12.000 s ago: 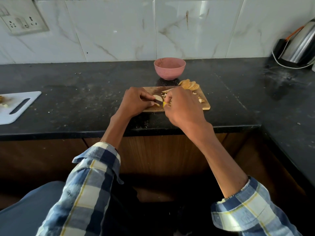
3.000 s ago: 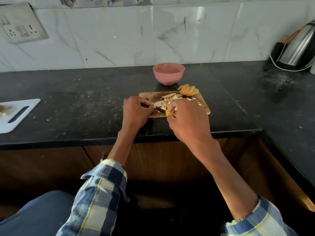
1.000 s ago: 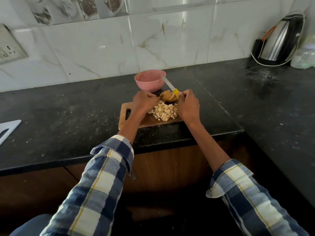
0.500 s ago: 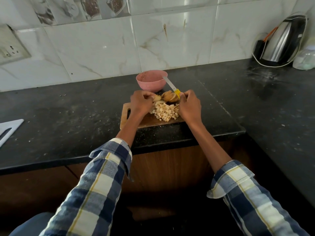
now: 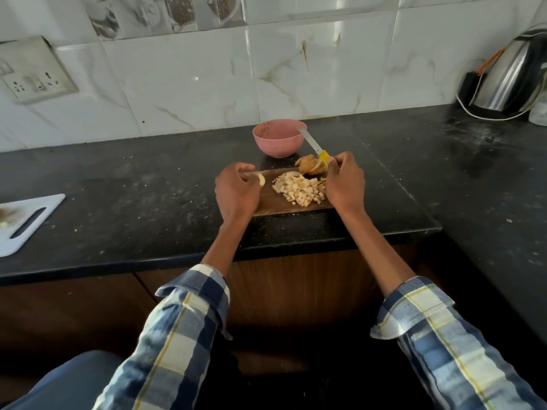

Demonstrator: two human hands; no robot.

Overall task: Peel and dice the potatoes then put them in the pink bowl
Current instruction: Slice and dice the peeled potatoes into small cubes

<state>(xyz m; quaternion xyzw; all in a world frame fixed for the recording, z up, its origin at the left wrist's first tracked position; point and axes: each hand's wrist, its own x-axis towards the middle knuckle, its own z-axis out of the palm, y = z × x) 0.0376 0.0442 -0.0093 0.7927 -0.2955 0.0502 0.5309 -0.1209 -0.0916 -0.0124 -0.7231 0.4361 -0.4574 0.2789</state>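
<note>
A wooden cutting board (image 5: 268,204) lies at the counter's front edge with a heap of diced potato (image 5: 300,189) on it. Behind the heap sits a stack of potato slices (image 5: 310,166). My left hand (image 5: 235,190) is over the board's left end, fingers curled, with a pale potato slice (image 5: 261,179) at its fingertips. My right hand (image 5: 344,180) is at the board's right end and grips a yellow-handled knife (image 5: 315,147), blade pointing up over the pink bowl (image 5: 278,137). The bowl stands just behind the board.
A white cutting board (image 5: 23,223) lies at the far left of the black counter (image 5: 133,199). A steel kettle (image 5: 509,76) with its cord stands in the back right corner. A wall socket (image 5: 32,75) is on the tiles at left.
My left hand has drawn back to the left from the stack of slices, bringing a potato slice with it. The right hand still holds the knife beside the stack.
</note>
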